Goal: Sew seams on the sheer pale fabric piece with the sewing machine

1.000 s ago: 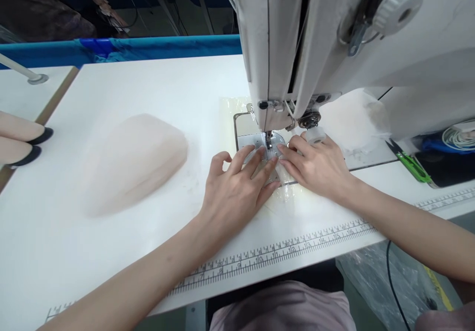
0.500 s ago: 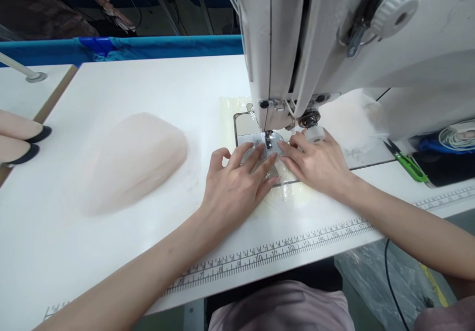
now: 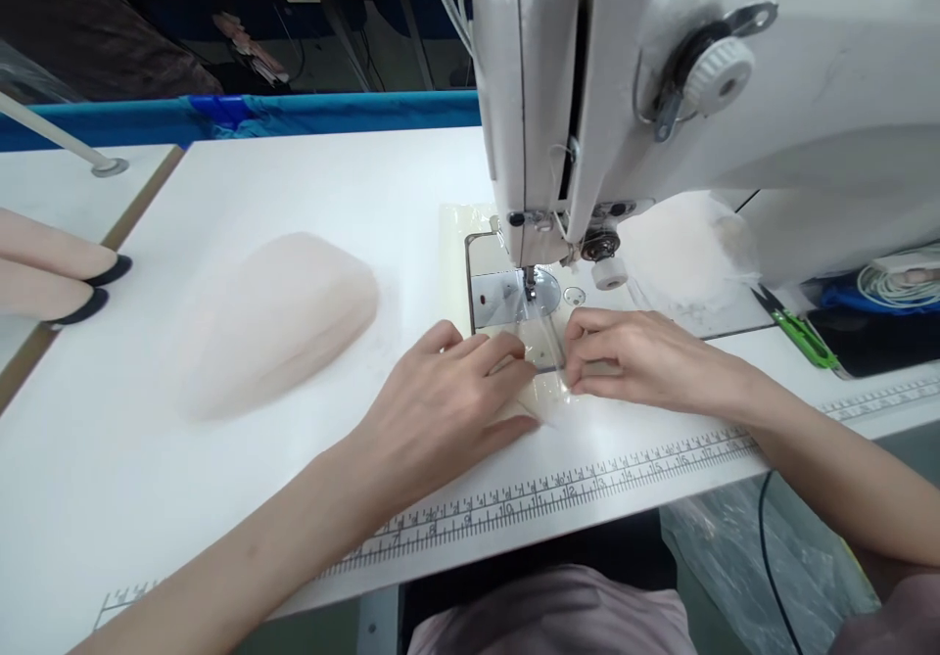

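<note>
A narrow piece of thin sheer fabric (image 3: 549, 347) runs from under the presser foot (image 3: 530, 285) of the white sewing machine (image 3: 632, 97) towards me. My right hand (image 3: 635, 356) pinches its edge in front of the needle plate, fingertips together. To the left, my left hand (image 3: 459, 396) has curled fingers, with thumb and fingertips closing on a faint sheer edge; most of what it holds is hidden. Both hands are low over the front of the metal plate (image 3: 493, 298). A loose pale pink sheer piece (image 3: 294, 327) lies on the table left of my left hand.
More pale sheer fabric (image 3: 680, 254) lies behind my right hand, under the machine arm. Green thread snips (image 3: 804, 337) rest at the right beside a black tray (image 3: 881, 337). A printed ruler (image 3: 506, 508) follows the table's front edge. Two pale forms with black ends (image 3: 88, 303) protrude at left.
Both hands have drawn back from the presser foot towards me, uncovering the plate. My right hand now pinches the sheer fabric; my left fingers, earlier spread flat, have curled in. The view has shifted slightly.
</note>
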### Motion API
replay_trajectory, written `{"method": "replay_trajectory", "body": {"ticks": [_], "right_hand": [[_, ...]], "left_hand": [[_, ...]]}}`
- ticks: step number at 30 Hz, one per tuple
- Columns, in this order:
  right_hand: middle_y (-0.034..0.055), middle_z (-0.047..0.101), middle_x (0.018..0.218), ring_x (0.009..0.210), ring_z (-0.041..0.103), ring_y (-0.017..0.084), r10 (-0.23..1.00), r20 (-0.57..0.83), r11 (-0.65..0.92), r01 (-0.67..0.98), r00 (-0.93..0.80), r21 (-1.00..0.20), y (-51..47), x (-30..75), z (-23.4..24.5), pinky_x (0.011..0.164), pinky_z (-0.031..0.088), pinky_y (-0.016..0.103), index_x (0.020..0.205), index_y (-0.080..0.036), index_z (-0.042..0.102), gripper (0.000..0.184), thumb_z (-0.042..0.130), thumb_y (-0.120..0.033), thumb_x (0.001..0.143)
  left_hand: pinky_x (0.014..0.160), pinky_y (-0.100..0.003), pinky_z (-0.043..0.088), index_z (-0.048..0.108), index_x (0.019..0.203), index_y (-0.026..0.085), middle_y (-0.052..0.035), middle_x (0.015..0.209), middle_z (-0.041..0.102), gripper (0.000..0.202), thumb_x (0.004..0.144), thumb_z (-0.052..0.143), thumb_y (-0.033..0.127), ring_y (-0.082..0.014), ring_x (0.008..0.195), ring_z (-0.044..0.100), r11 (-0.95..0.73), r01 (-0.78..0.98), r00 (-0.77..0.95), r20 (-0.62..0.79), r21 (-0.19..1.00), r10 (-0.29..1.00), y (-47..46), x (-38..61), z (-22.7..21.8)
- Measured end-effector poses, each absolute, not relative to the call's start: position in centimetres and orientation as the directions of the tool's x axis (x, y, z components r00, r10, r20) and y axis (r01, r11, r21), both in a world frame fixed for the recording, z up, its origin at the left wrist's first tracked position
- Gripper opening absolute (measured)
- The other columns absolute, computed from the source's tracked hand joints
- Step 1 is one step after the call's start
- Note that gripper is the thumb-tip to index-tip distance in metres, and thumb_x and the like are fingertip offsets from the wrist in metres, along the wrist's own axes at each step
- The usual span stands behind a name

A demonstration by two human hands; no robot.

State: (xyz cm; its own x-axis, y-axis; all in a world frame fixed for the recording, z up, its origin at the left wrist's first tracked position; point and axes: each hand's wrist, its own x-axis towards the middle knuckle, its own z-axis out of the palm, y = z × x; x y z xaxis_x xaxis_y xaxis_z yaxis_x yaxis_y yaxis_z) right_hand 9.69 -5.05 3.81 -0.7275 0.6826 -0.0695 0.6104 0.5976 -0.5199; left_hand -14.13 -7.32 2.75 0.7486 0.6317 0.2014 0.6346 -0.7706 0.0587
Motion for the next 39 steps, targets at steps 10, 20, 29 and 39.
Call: {"method": "replay_trajectory", "body": {"ticks": [10,20,29,39], "right_hand": [[-0.0008,0.068,0.086,0.072,0.062,0.013,0.807,0.011,0.482,0.649,-0.59,-0.588,-5.3,9.3,4.2,0.062,0.042,0.025,0.094,-0.02,0.064,0.013,0.055,-0.03,0.093],[0.004,0.066,0.09,0.075,0.059,0.015,0.804,0.347,0.59,0.715,-0.482,-0.374,-4.6,8.4,2.1,0.056,0.037,0.024,0.102,-0.019,0.071,0.025,0.048,-0.017,0.093],[-0.0002,0.069,0.085,0.071,0.059,0.012,0.84,0.257,0.542,0.715,-0.478,-0.441,-4.6,8.2,2.7,0.054,0.029,0.024,0.09,-0.02,0.072,0.02,0.053,-0.025,0.094],[0.0025,0.072,0.095,0.093,0.059,0.021,0.645,0.259,0.764,0.614,-0.719,-0.198,-5.5,8.9,2.9,0.071,0.041,0.032,0.077,-0.019,0.071,0.012,0.065,-0.021,0.087]], "left_hand": [[0.056,-0.029,0.042,0.06,0.097,0.016,-0.0031,0.082,0.067,0.022,0.097,0.039,0.022,-0.0169,0.064,0.057,-0.604,0.758,0.605,0.08,0.247,0.792,-6.2,-12.9,3.6],[0.047,-0.024,0.036,0.069,0.07,0.019,0.0,0.069,0.054,0.025,0.084,0.049,0.019,-0.0081,0.049,0.047,-0.53,0.694,0.605,0.005,0.487,0.797,-2.2,-12.5,3.8],[0.047,-0.024,0.038,0.062,0.06,0.019,0.0005,0.065,0.039,0.05,0.096,0.043,0.047,-0.0092,0.053,0.04,-0.461,0.567,0.644,-0.018,0.683,0.765,-2.7,-13.3,4.0],[0.069,-0.034,0.044,0.068,0.111,0.019,-0.0057,0.081,0.062,0.029,0.096,0.044,0.019,-0.0191,0.074,0.053,-0.867,0.493,0.803,0.345,0.072,0.485,-5.5,-14.0,0.4]]}}
